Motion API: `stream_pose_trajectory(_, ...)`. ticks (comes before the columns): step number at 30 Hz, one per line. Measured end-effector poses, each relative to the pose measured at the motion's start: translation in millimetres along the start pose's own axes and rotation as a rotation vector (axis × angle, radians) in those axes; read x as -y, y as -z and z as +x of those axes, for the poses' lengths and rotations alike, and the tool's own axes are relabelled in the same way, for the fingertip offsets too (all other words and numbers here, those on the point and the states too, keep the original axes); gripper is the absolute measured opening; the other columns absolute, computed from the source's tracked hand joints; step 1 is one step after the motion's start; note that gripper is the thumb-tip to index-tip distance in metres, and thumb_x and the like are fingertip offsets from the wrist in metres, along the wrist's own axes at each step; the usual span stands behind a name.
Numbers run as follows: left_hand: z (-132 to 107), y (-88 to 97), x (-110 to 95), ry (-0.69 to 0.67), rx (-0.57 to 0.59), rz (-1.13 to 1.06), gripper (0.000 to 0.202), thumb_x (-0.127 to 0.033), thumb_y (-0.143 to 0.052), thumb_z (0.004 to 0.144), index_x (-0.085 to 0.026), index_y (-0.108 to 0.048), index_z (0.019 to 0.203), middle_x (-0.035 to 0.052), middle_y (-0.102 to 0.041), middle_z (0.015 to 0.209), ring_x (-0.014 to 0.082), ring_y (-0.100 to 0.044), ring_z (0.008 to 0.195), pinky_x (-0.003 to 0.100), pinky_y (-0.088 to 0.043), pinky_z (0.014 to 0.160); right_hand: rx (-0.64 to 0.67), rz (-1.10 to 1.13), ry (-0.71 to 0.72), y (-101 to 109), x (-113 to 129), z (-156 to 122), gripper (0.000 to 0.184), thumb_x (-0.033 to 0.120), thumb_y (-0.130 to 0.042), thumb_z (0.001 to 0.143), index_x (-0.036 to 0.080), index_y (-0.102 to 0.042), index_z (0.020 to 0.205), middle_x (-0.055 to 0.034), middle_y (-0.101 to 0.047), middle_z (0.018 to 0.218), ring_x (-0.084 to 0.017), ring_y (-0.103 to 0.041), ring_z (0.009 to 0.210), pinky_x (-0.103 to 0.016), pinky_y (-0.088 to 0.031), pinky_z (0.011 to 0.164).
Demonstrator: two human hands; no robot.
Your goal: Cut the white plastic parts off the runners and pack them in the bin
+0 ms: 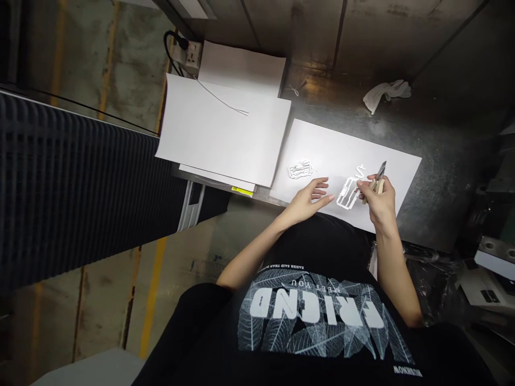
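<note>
My right hand (379,199) is closed around the pale handle of a utility knife (380,177), its blade pointing up and away from me. Just left of that hand lies a thin white plastic frame piece (346,194) with a curled end, close to my right fingertips; whether they touch it I cannot tell. My left hand (313,199) hovers open over the near edge of a white sheet (396,161), fingers apart, holding nothing. Beyond it on the same sheet sits a small heap of thin white pieces (301,169).
More white sheets (225,131) lie at the left, a thin white cable across them. A power socket (193,56) with a black plug stands behind. A crumpled white glove (387,95) rests at the back right of the metal table (438,193). A dark ribbed conveyor belt (72,182) runs along the left.
</note>
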State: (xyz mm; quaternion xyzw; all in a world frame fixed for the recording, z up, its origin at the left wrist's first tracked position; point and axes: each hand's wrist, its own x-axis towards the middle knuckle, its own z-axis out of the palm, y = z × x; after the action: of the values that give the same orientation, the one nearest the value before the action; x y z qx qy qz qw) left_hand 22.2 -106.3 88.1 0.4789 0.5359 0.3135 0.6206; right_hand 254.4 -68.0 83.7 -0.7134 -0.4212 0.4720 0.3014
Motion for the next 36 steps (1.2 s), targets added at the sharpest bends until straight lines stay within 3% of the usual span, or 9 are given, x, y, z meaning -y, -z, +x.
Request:
stream_pose_trajectory(3,-6.2,-1.1,-29.0,-0.082,0.051,-0.233,0.049,-0.038,-0.077,0.096,-0.024,-0.058,0.139,0.0126,-0.072,0.130,0.0216,-0.076,0.109,0.042,-0.063,0.104,0.076,0.382,0.063,-7.2,32.6,-21.1,0.045,0.046,-0.083,0.079,0.028,-0.053,0.107,0.0016,-0.068,0.089,-0.017,-0.068,0.073,-0.032,-0.059,0.067)
stream_pose_trajectory(8,-15.9,11.2,-68.3,-0.211,-0.066,-0.301,0.031,-0.035,-0.072,0.101,-0.022,-0.065,0.128,0.0046,-0.077,0.107,0.0139,-0.077,0.088,0.031,-0.066,0.088,0.178,0.515,0.130,-4.8,75.8,-47.1,0.042,0.042,-0.087,0.081,0.030,-0.055,0.105,0.0043,-0.067,0.086,-0.014,-0.065,0.065,-0.030,-0.058,0.059)
stream_pose_trajectory(12,-29.0,18.2,-89.1,-0.341,-0.158,-0.135,0.033,-0.039,-0.065,0.106,-0.023,-0.063,0.134,0.0065,-0.076,0.116,0.0134,-0.076,0.089,0.028,-0.066,0.083,0.212,0.549,0.185,-1.9,93.1,-58.7,0.039,0.037,-0.088,0.083,0.029,-0.056,0.104,0.0045,-0.065,0.085,-0.014,-0.066,0.067,-0.028,-0.057,0.058)
stream_pose_trajectory(15,-38.5,19.2,-104.4,-0.508,-0.252,0.195,0.059,-0.045,-0.078,0.096,-0.024,-0.056,0.147,0.0119,-0.066,0.143,0.0203,-0.073,0.114,0.034,-0.066,0.094,0.148,0.513,0.217,-4.3,98.2,-63.3,0.038,0.038,-0.088,0.084,0.029,-0.056,0.102,0.0042,-0.064,0.088,-0.014,-0.066,0.066,-0.030,-0.059,0.060)
stream_pose_trajectory(17,-40.9,19.4,-111.5,-0.621,-0.297,0.439,0.071,-0.045,-0.084,0.090,-0.024,-0.054,0.151,0.0124,-0.064,0.143,0.0239,-0.068,0.124,0.039,-0.064,0.101,0.125,0.489,0.221,-6.3,97.9,-64.3,0.039,0.038,-0.089,0.083,0.029,-0.057,0.102,0.0040,-0.064,0.089,-0.014,-0.067,0.067,-0.030,-0.060,0.061)
stream_pose_trajectory(21,-37.0,21.5,-113.0,-0.674,-0.329,0.623,0.059,-0.036,-0.075,0.099,-0.024,-0.053,0.152,0.0067,-0.072,0.124,0.0188,-0.071,0.115,0.037,-0.063,0.103,0.149,0.432,0.267,-8.2,91.5,-64.7,0.036,0.035,-0.088,0.086,0.029,-0.058,0.105,0.0029,-0.067,0.093,-0.015,-0.069,0.068,-0.032,-0.063,0.063)
stream_pose_trajectory(24,-33.2,23.3,-108.4,-0.670,-0.302,0.672,0.065,-0.038,-0.075,0.099,-0.023,-0.048,0.156,0.0062,-0.074,0.123,0.0184,-0.072,0.113,0.035,-0.063,0.101,0.140,0.399,0.305,-8.4,87.8,-65.6,0.036,0.034,-0.089,0.087,0.029,-0.059,0.106,0.0032,-0.068,0.093,-0.015,-0.069,0.067,-0.032,-0.063,0.064)
stream_pose_trajectory(28,-30.2,26.4,-103.5,-0.717,-0.315,0.745,0.049,-0.028,-0.072,0.099,-0.017,-0.057,0.145,0.0093,-0.075,0.127,0.0205,-0.072,0.117,0.037,-0.062,0.103,0.157,0.354,0.320,-3.4,87.8,-67.1,0.032,0.040,-0.086,0.090,0.028,-0.060,0.105,0.0020,-0.071,0.092,-0.017,-0.073,0.072,-0.032,-0.062,0.064)
stream_pose_trajectory(36,-26.7,44.4,-103.0,-0.694,-0.374,0.781,0.046,-0.022,-0.071,0.094,-0.019,-0.062,0.140,0.0083,-0.075,0.129,0.0220,-0.071,0.118,0.039,-0.063,0.100,0.484,-0.134,0.250,24.4,83.8,-64.0,0.038,0.062,-0.059,0.105,0.028,-0.072,0.116,-0.0027,-0.077,0.100,-0.022,-0.075,0.090,-0.038,-0.059,0.084)
